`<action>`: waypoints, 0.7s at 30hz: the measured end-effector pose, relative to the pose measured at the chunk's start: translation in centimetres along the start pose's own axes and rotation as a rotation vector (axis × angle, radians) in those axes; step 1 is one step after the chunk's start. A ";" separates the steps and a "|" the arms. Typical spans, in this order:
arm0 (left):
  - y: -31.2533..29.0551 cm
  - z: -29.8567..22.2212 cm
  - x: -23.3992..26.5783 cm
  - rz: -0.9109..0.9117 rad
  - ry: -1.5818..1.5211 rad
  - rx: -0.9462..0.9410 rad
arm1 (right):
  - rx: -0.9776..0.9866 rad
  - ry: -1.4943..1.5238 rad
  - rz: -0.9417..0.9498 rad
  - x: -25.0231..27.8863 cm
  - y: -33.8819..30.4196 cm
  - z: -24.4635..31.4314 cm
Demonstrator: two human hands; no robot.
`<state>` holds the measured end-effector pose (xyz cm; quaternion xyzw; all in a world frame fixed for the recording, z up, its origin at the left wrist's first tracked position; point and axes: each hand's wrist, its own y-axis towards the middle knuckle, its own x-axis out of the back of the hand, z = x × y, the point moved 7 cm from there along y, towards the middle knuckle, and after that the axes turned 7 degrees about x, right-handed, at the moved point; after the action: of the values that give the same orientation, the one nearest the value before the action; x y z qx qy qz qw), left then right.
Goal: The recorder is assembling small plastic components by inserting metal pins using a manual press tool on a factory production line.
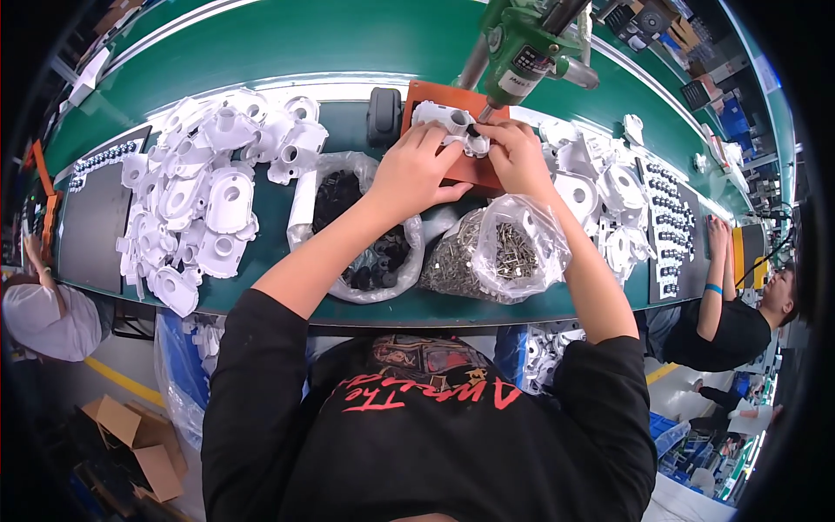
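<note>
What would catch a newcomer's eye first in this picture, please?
Probably the green machine head at the top, pointing toward a white part on an orange plate. Then come the left heap of white parts and the right heap; between them sit a bag of black pieces and a bag of small metal pieces.

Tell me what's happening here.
A person's left hand and right hand are on a white part on an orange block below a green machine. A small black piece is by the right hand. Loose white parts lie piled either side, with a bag of black pieces and a bag of screws between.
</note>
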<state>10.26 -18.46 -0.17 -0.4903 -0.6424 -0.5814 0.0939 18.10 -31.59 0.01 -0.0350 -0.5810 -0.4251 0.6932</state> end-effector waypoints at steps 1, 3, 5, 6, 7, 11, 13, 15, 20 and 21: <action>0.0 0.0 -0.1 0.000 0.001 0.000 | 0.001 0.000 0.000 -0.3 -0.2 -0.1; 0.0 0.0 -0.2 0.000 0.013 0.000 | 0.057 -0.025 -0.027 -0.6 -0.6 0.2; 0.0 0.1 -0.3 0.001 0.009 0.002 | 0.051 -0.026 -0.015 -0.3 -0.7 0.3; -0.1 0.2 -0.4 0.006 0.007 0.005 | 0.044 -0.023 -0.003 -0.3 -0.7 0.4; -0.1 0.2 -0.4 0.007 0.008 0.006 | 0.044 -0.022 -0.002 0.0 -0.7 0.2; -0.2 0.4 -0.1 0.000 0.021 0.008 | 0.029 0.031 -0.013 1.9 -0.6 -2.3; -0.2 0.2 -0.2 0.001 0.013 -0.003 | -0.084 0.015 -0.092 3.9 -0.3 -7.9; -0.4 0.6 -0.3 -0.008 0.022 0.012 | -0.496 0.135 0.013 5.7 2.7 -14.4; 0.0 0.2 -0.2 0.006 0.034 0.025 | -0.514 1.053 -0.571 14.2 11.9 -15.1; 0.4 -0.3 -0.4 0.008 0.028 0.005 | -0.389 1.239 -0.678 16.3 13.9 -19.7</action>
<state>10.60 -19.00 -0.11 -0.4843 -0.6406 -0.5863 0.1063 41.54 -42.36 13.50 0.2710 0.0246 -0.6537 0.7062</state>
